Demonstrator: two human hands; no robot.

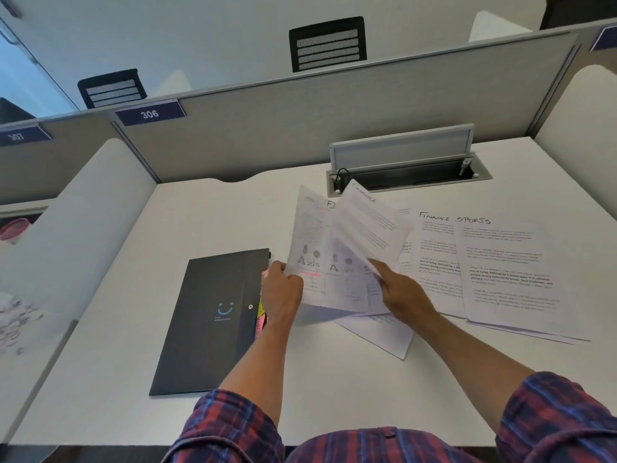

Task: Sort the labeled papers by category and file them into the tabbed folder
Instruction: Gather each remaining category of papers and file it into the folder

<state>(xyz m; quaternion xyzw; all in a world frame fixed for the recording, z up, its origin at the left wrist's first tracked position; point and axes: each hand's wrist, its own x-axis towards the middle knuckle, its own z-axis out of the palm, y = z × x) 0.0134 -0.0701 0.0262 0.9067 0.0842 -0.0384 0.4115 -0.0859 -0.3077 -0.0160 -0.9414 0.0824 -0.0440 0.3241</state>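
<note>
- Bench [334, 389]: your folder [213, 315] lies flat to the left, long axis slanting away from you, coloured tabs at its right edge just beside your left hand [282, 294].
- Papers [337, 262]: fanned, lifted; "Finance" and "Sports" sheets lie right.
- Hands: left pinches the fan's lower-left edge; right hand [400, 292] grips one sheet.

White table [117, 329]. Black folder [207, 329] with a blue smiley mark; yellow and pink tabs [260, 317] at its edge. White papers [507, 272], black print, pink highlighting. Red-and-blue plaid sleeves [564, 419]. Grey partition [334, 118], navy label [150, 112].
</note>
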